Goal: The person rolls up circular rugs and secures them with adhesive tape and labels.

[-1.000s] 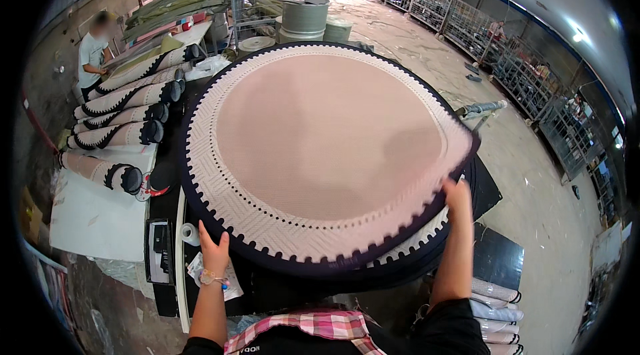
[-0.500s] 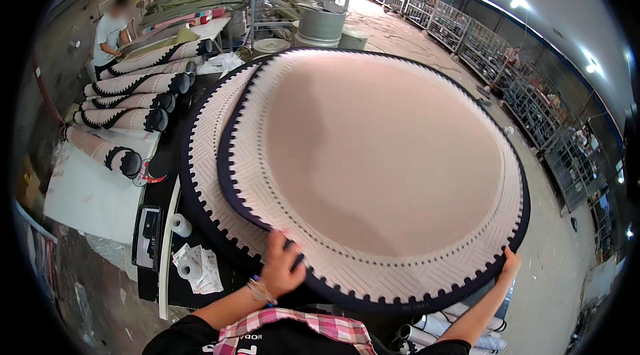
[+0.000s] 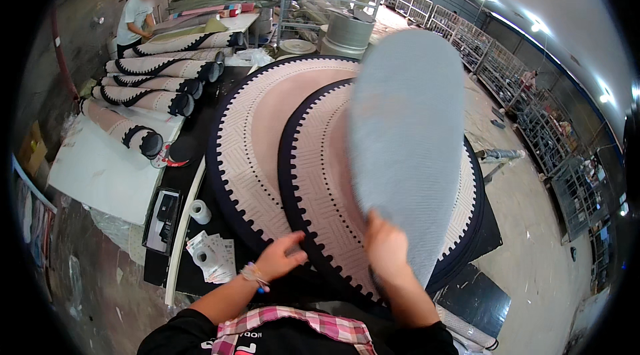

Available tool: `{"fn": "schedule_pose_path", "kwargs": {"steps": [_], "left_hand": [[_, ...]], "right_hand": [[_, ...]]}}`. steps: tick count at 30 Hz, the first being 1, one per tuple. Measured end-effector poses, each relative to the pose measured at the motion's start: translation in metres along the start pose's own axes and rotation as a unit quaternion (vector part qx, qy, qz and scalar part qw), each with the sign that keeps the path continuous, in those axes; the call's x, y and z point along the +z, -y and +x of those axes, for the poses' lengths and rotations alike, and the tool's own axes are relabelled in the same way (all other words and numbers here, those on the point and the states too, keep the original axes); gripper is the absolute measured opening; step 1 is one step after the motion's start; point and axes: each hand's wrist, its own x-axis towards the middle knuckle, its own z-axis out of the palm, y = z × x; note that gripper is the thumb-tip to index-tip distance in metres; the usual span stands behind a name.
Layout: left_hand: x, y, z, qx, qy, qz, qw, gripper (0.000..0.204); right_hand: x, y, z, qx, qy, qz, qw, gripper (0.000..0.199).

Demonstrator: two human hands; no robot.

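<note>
A round rug (image 3: 325,155) with a pink middle, a cream patterned border and a dark scalloped rim is partly folded over, its grey-blue backing (image 3: 408,122) turned up on the right. My right hand (image 3: 387,242) is closed on the folded edge and hides part of it. Beside the rug's dark near-left rim is my left hand (image 3: 282,256), open with thumb and fingers apart; whether its fingertips touch the rim I cannot tell. Beneath lies another round rug (image 3: 257,115) of the same pattern, showing on the left.
A black table (image 3: 207,235) carries a white roll (image 3: 199,211), printed labels (image 3: 215,258) and a black tray (image 3: 162,220). Several rolled rugs (image 3: 160,84) lie at the far left, near a person (image 3: 135,18). Metal cage racks (image 3: 513,82) line the right.
The upper rug's right side has been lifted and folded leftward, exposing its backing. My right hand has moved left and inward with the edge. My left hand stays near the near-left rim.
</note>
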Motion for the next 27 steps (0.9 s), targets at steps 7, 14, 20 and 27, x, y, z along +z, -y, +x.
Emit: {"fn": "schedule_pose_path", "kwargs": {"steps": [7, 14, 20, 27], "left_hand": [[-0.12, 0.037, 0.009, -0.075, -0.198, -0.598, 0.773, 0.064], [-0.182, 0.071, -0.025, -0.182, -0.26, -0.323, 0.892, 0.04], [-0.167, 0.067, -0.058, -0.1, -0.237, 0.101, 0.961, 0.034], [-0.141, 0.09, -0.058, -0.152, -0.249, 0.065, 0.954, 0.035]], "right_hand": [[-0.029, 0.053, -0.05, -0.176, 0.276, 0.348, 0.878, 0.034], [-0.055, -0.007, -0.104, 0.029, 0.076, 0.341, 0.936, 0.034], [-0.021, -0.074, -0.254, 0.659, 0.229, 0.223, 0.681, 0.041], [0.008, -0.082, -0.264, 0.607, -0.117, 0.703, 0.352, 0.04]]}}
